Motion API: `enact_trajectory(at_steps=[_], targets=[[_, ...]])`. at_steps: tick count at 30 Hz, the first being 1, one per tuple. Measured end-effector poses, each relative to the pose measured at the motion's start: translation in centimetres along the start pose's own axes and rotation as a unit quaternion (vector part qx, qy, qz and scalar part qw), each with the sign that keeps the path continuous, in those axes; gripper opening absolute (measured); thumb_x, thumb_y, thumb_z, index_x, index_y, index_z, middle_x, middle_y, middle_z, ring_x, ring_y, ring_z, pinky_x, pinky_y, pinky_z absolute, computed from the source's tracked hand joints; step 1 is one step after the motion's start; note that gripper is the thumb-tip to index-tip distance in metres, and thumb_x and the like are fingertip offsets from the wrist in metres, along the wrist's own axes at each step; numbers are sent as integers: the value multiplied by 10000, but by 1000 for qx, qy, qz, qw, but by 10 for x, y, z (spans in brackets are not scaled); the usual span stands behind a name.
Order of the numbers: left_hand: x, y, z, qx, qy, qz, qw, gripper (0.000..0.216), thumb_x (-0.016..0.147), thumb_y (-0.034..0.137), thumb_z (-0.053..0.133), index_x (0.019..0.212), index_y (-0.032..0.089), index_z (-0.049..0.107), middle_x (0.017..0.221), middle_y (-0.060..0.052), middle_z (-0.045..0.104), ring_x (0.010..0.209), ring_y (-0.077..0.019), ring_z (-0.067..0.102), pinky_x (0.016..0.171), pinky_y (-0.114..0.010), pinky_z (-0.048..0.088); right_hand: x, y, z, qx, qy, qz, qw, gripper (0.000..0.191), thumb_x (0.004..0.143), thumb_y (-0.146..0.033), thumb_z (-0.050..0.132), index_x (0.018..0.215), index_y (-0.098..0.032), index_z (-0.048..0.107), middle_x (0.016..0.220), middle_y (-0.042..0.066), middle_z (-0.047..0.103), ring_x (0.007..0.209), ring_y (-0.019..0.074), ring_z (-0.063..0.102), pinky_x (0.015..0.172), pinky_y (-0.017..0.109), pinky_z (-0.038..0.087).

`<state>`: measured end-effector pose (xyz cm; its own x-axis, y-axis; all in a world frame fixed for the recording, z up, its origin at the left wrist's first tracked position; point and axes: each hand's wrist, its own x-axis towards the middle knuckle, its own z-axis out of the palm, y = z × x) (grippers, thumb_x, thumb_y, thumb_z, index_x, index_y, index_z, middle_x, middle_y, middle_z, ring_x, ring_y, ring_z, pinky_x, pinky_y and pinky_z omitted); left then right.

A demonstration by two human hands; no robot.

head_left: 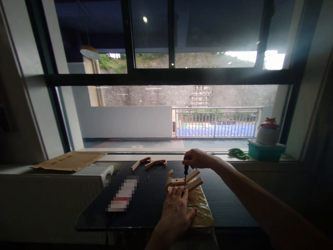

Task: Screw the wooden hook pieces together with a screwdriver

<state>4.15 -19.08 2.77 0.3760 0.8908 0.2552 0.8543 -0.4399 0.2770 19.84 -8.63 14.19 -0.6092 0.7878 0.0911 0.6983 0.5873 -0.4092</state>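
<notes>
My right hand [197, 158] is closed round the dark handle of a screwdriver [186, 171], which stands nearly upright. Its thin shaft points down at a wooden piece [178, 181] with curved ends and a dark hole in it. Pressing down on the near side of this wood is my left hand [177, 205], fingers stretched forward and thumb apart. Two straight wooden arms [195, 184] stick out to the right. Beneath lies a block wrapped in shiny yellowish tape [201, 211]. The screwdriver's tip is too small to make out.
Two curved wooden pieces [156, 163] lie at the dark table's [145, 218] back edge, with a small screw [148, 178] nearby. A blurred-out flat object [123, 196] is on the left. Beyond are a brown envelope [69, 160], a green cloth [238, 153], a teal box [265, 151] and a window.
</notes>
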Motion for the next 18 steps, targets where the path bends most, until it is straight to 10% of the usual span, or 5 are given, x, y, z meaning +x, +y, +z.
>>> enact_trajectory(at_steps=[18], targets=[[0,-1,3,1,3,-1,1000,615,848,518,435,1329,140,496,1299,-112,500,1234,-285,374,1088,-371,189,3,-6,2,-15,5,1,1000,277,894,-358,511,915,-125,659,690,22,658,546,89,576,538,221,454]])
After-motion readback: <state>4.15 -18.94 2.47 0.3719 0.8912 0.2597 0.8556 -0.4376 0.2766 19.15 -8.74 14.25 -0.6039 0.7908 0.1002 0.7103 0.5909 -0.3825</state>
